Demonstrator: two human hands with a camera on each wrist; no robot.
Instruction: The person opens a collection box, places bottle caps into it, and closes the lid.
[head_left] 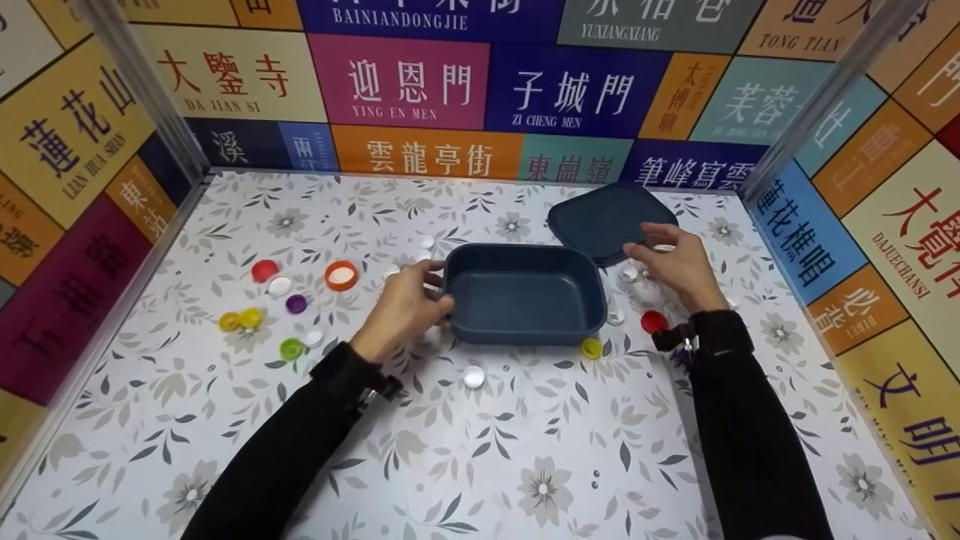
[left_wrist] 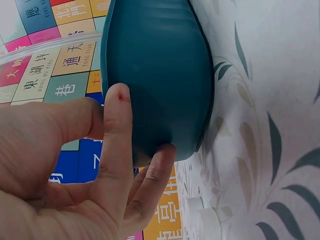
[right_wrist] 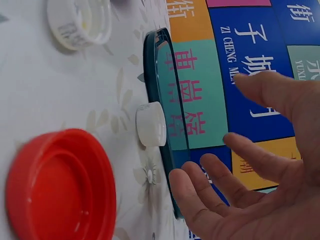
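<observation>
My left hand (head_left: pixel 409 307) is at the left end of a dark blue rectangular box (head_left: pixel 525 296), which has no lid on it. Fingertips (left_wrist: pixel 162 152) touch the box's outer wall (left_wrist: pixel 160 75) in the left wrist view, close below its rim. Over the right edge of the matching dark lid (head_left: pixel 607 221), my right hand (head_left: pixel 679 266) hovers with loosely spread fingers and holds nothing. The lid lies behind the box to the right. Near the right hand are a white cap (right_wrist: pixel 151 125) and a red cap (head_left: pixel 654 322).
Left of the box lie a red cap (head_left: pixel 264 271), an orange cap (head_left: pixel 340 275), a purple cap (head_left: pixel 296 304), a green cap (head_left: pixel 291 348) and yellow caps (head_left: pixel 250 317). A white cap (head_left: pixel 473 376) and a yellow cap (head_left: pixel 592 348) sit before it. Sign-patterned walls (head_left: pixel 405 82) enclose the table.
</observation>
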